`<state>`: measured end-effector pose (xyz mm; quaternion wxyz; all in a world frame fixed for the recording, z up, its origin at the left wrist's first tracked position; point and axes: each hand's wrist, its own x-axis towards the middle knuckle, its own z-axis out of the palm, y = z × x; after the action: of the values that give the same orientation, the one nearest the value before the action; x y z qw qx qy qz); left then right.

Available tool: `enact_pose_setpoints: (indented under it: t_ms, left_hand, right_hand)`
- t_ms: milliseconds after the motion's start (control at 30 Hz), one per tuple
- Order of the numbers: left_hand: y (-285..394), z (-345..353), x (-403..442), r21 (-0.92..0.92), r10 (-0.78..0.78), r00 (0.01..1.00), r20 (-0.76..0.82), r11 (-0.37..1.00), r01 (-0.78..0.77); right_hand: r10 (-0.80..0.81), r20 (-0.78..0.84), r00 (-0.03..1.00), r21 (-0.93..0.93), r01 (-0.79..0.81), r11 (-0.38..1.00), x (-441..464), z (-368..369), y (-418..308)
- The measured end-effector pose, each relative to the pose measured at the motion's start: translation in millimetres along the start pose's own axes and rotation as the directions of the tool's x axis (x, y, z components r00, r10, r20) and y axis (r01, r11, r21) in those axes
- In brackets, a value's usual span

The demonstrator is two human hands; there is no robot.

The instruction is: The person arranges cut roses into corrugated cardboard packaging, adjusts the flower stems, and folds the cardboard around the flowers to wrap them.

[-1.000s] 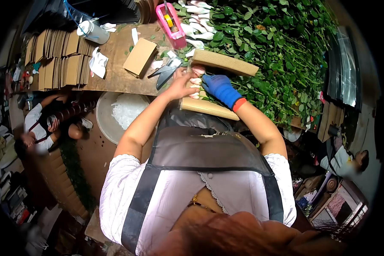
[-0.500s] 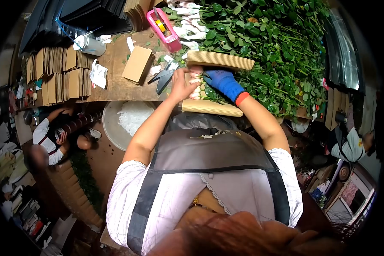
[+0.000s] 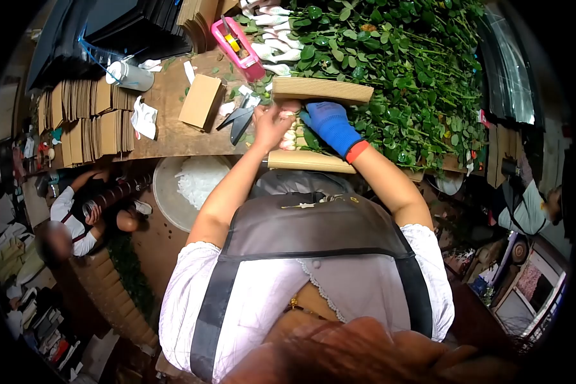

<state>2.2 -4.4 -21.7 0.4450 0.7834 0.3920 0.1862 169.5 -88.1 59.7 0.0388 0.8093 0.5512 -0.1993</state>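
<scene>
A row of pale rose heads (image 3: 289, 138) lies at the table's front edge, between the raised far flap (image 3: 323, 90) and the near flap (image 3: 310, 161) of a corrugated cardboard wrap. My bare left hand (image 3: 272, 127) is left of the row, fingers bent in at a rose head by the far flap. From the right, my right hand (image 3: 331, 125), in a blue glove with a red cuff, closes over the stems just below the heads. Its fingertips are partly hidden under the far flap. Black-handled scissors (image 3: 238, 121) lie beside my left hand.
Leafy rose stems (image 3: 390, 77) cover the table's right side, with white-netted heads (image 3: 278, 45) at their left. A pink tape dispenser (image 3: 238, 50), a folded cardboard piece (image 3: 201, 101), a white bottle (image 3: 130, 75) and cardboard stacks (image 3: 96, 131) stand left. A tub (image 3: 166, 198) is below; a person sits left.
The view has shifted slightly. My left hand's fingers have moved a little at the far end of the rose row, and my gloved hand has shifted slightly over the stems.
</scene>
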Motion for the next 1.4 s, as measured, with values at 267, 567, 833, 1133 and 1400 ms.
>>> enact_pose_setpoints:
  t_ms: [267, 567, 833, 1133, 1400]
  left_hand:
    - [-1, -2, -1, -0.044, -0.026, 0.999, 0.023, 0.999, 0.027]
    - [6, -3, 1, 0.028, -0.040, 0.999, 0.020, 0.999, 0.039]
    - [1, -45, 14, -0.089, -0.026, 0.982, 0.188, 0.995, 0.043]
    - [15, -192, 238, 0.061, -0.065, 0.761, -0.646, 0.989, 0.135]
    - [139, -254, 181, 0.111, 0.365, 0.479, -0.798, 0.871, -0.479]
  right_hand:
    - [-0.037, 0.147, 0.988, -0.067, 0.047, 0.997, 22, 1, -22]
    - [-0.152, -0.121, 0.981, -0.083, 0.142, 0.986, 5, 8, -31]
    - [-0.208, -0.304, 0.929, 0.194, 0.275, 0.942, -29, -27, -15]
    - [-0.056, -0.364, 0.930, 0.559, 0.266, 0.785, -82, -40, -31]
    - [-0.085, -0.362, 0.928, 0.571, 0.293, 0.767, -86, -44, -34]
